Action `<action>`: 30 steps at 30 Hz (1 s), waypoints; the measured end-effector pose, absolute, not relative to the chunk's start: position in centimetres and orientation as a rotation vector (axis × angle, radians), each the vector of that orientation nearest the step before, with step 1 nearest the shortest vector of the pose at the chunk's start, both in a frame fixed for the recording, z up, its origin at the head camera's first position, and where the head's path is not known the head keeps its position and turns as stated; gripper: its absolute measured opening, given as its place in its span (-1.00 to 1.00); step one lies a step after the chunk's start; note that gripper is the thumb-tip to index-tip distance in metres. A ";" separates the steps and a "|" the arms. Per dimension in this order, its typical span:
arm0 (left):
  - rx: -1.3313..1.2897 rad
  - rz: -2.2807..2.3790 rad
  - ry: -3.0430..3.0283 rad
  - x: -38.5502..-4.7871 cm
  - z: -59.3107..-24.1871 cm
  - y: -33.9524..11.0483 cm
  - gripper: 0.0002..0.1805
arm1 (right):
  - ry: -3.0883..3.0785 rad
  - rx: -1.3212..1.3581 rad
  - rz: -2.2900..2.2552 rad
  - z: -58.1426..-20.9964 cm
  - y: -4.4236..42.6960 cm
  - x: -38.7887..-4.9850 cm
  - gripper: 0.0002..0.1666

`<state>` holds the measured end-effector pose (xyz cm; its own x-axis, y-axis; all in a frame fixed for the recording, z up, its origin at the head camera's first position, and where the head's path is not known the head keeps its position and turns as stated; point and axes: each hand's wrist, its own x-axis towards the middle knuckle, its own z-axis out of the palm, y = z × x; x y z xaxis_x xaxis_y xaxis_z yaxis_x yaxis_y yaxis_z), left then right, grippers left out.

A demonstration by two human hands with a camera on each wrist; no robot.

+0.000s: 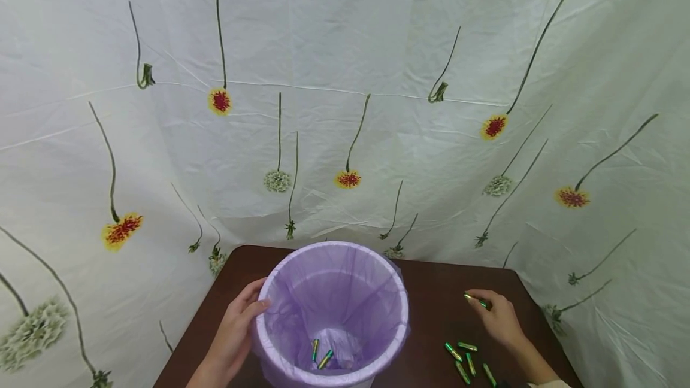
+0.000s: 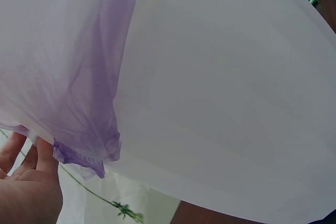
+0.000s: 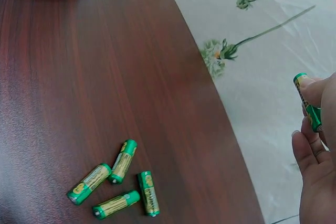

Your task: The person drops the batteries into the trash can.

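Closest to me, five green batteries (image 1: 471, 364) lie loose on the dark table (image 1: 436, 292). Beside them, a purple-lined bin (image 1: 329, 280) holds two more (image 1: 325, 359), its rim gripped by the left hand (image 1: 236, 321). Farther off, the right hand (image 1: 501, 320) pinches another battery (image 3: 314, 116); behind hangs flowered cloth (image 1: 334, 29)

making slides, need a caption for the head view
Left hand grips a bin with two batteries inside; right hand holds another; five lie on the table.
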<state>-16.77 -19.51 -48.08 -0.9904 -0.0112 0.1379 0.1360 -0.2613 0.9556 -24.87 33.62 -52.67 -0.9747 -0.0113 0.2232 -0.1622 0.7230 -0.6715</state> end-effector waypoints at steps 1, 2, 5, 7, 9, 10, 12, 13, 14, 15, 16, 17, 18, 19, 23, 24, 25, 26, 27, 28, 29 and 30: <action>-0.160 -2.416 -1.851 -16.8 -48.1 -19.5 -0.55 | -2.718 0.158 1.083 -52.5 33.6 -24.9 -0.75; -0.161 -2.415 -1.853 -16.8 -48.1 -19.5 -0.54 | -2.710 0.168 1.079 -52.3 33.5 -25.0 -0.76; -0.159 -2.414 -1.852 -16.8 -48.1 -19.5 -0.54 | -2.692 0.209 1.069 -51.8 33.3 -25.1 -0.77; -0.159 -2.416 -1.850 -16.9 -48.1 -19.5 -0.55 | -2.681 0.232 1.062 -51.4 33.1 -25.3 -0.76; -0.155 -2.419 -1.847 -16.9 -48.1 -19.5 -0.55 | -2.674 0.248 1.052 -50.9 32.9 -25.4 -0.76; -0.155 -2.418 -1.847 -16.9 -48.1 -19.5 -0.55 | -2.667 0.255 1.047 -50.7 32.8 -25.5 -0.76; -0.156 -2.416 -1.845 -16.8 -48.1 -19.5 -0.55 | -2.651 0.280 1.038 -50.2 32.5 -25.7 -0.76; -0.156 -2.417 -1.845 -16.8 -48.1 -19.5 -0.55 | -2.641 0.297 1.029 -50.0 32.4 -25.7 -0.77; -0.157 -2.415 -1.846 -16.8 -48.1 -19.5 -0.55 | -2.628 0.313 1.025 -49.8 32.2 -25.8 -0.77; -0.161 -2.414 -1.846 -16.9 -48.1 -19.4 -0.55 | -2.616 0.334 1.016 -49.5 32.1 -25.9 -0.77; -0.163 -2.414 -1.846 -16.9 -48.1 -19.4 -0.55 | -2.605 0.351 1.016 -49.3 31.9 -26.0 -0.77; -0.167 -2.412 -1.848 -16.9 -48.1 -19.5 -0.55 | -2.598 0.370 1.014 -49.0 31.8 -26.1 -0.77; -0.171 -2.410 -1.849 -16.9 -48.2 -19.5 -0.55 | -2.592 0.385 1.016 -48.8 31.6 -26.2 -0.77; -0.175 -2.408 -1.849 -16.9 -48.2 -19.5 -0.55 | -2.591 0.396 1.013 -48.5 31.4 -26.3 -0.77; -0.196 -2.404 -1.852 -16.9 -48.2 -19.5 -0.55 | -2.587 0.435 0.993 -47.2 30.6 -26.6 -0.77; -0.198 -2.407 -1.852 -16.9 -48.2 -19.5 -0.56 | -2.586 0.445 0.982 -46.9 30.4 -26.7 -0.77; -0.202 -2.409 -1.851 -16.9 -48.2 -19.6 -0.56 | -2.583 0.457 0.974 -46.6 30.2 -26.8 -0.77; -0.208 -2.410 -1.852 -16.9 -48.2 -19.6 -0.56 | -2.577 0.471 0.969 -46.3 29.9 -26.9 -0.77; -0.209 -2.413 -1.853 -17.0 -48.2 -19.6 -0.56 | -2.575 0.480 0.966 -46.0 29.7 -26.9 -0.77; -0.210 -2.414 -1.855 -17.0 -48.2 -19.6 -0.57 | -2.572 0.494 0.971 -45.7 29.4 -27.0 -0.77; -0.206 -2.416 -1.856 -17.0 -48.2 -19.6 -0.56 | -2.569 0.511 0.977 -45.4 29.1 -27.1 -0.77; -0.204 -2.418 -1.856 -17.0 -48.2 -19.6 -0.56 | -2.570 0.527 0.986 -45.1 28.8 -27.2 -0.77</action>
<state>-17.01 -19.62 -48.23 -0.9873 0.0123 0.1583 0.1497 -0.2593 0.9541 -27.18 28.78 -45.06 -0.8744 -0.2183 0.4333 -0.4521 0.6907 -0.5644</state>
